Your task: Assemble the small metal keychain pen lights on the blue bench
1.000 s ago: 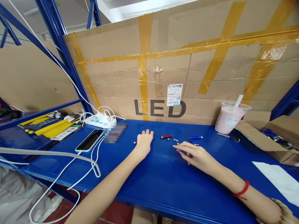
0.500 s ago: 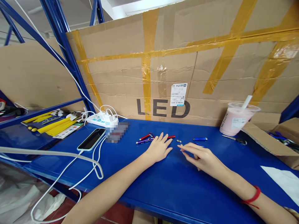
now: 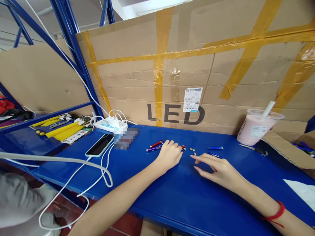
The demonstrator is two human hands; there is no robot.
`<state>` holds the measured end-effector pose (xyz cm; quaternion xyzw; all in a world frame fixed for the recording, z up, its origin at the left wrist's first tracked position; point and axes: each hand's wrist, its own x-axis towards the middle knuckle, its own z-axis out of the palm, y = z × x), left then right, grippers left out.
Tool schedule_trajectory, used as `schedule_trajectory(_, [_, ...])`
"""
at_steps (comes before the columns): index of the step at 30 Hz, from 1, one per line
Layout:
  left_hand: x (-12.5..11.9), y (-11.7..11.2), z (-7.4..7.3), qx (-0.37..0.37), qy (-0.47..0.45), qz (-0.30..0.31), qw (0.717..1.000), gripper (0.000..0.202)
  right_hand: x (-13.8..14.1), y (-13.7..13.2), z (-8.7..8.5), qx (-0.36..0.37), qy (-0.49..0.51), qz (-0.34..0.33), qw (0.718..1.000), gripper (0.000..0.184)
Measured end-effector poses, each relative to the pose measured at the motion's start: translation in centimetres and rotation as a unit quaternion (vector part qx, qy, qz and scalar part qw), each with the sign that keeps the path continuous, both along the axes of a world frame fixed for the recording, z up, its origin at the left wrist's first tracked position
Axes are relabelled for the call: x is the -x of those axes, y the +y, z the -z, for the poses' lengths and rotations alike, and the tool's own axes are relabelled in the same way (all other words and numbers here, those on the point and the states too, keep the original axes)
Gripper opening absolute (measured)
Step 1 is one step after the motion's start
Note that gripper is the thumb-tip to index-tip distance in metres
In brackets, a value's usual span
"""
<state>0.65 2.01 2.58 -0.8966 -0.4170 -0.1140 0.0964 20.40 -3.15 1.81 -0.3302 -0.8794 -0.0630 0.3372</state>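
On the glossy blue metal bench [image 3: 157,196], the left hand [image 3: 169,154] lay knuckles up, its fingers curled down over a small red keychain light [image 3: 183,147], of which only the tip showed past the fingertips. Whether they pinched it or only rested on it could not be told. Just left of that hand lay a red penlight [image 3: 156,143] and a purple penlight [image 3: 153,149], both slim metal tubes. The right hand [image 3: 219,168] was open and empty, fingers spread and stretched toward a few round silver button cells [image 3: 193,151] lying between the hands, just short of touching them. A blue penlight [image 3: 215,147] lay beyond its fingers.

A taped cardboard wall [image 3: 221,75] printed LED closed the back. A smartphone [image 3: 100,145] on a white cable, a white power strip [image 3: 110,124], a pink drink cup [image 3: 256,129] with a straw and an open cardboard box [image 3: 287,149] stood well clear.
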Motion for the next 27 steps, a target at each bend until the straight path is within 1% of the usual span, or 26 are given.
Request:
schedule_trajectory(5, [-0.1, -0.1, -0.1, -0.014, -0.021, -0.011, 1.000, 0.029, -0.1, -0.2, -0.2, 0.011, -0.011, -0.005, 1.000, 0.035])
schedule_trajectory(8, [-0.2, -0.3, -0.2, -0.013, -0.031, -0.010, 0.999, 0.029, -0.2, -0.5, -0.3, 0.038, -0.015, -0.011, 0.999, 0.038])
schedule_trajectory(13, [-0.3, -0.4, -0.1, 0.015, -0.035, -0.017, 0.999, 0.026, -0.3, -1.1, -0.4, 0.086, -0.005, -0.034, 0.996, 0.034])
schedule_trajectory(16, [-0.3, -0.4, 0.0, 0.019, -0.040, -0.019, 0.999, 0.026, -0.5, -1.1, -0.3, 0.083, -0.013, -0.040, 0.996, 0.032])
schedule_trajectory(20, [-0.4, -0.4, 0.0, 0.021, -0.042, -0.020, 0.999, 0.025, -1.0, -1.0, -0.2, 0.045, -0.031, -0.044, 0.998, 0.030])
schedule_trajectory(22, [-0.4, -0.3, 0.0, 0.021, -0.040, -0.015, 0.999, 0.024, -1.1, -1.2, -0.3, 0.039, -0.030, -0.049, 0.998, 0.028])
schedule_trajectory(27, [-0.2, -0.2, 0.3, 0.022, -0.022, 0.003, 1.000, 0.025, -0.8, -2.0, -0.9, 0.088, 0.012, -0.055, 0.995, 0.029])
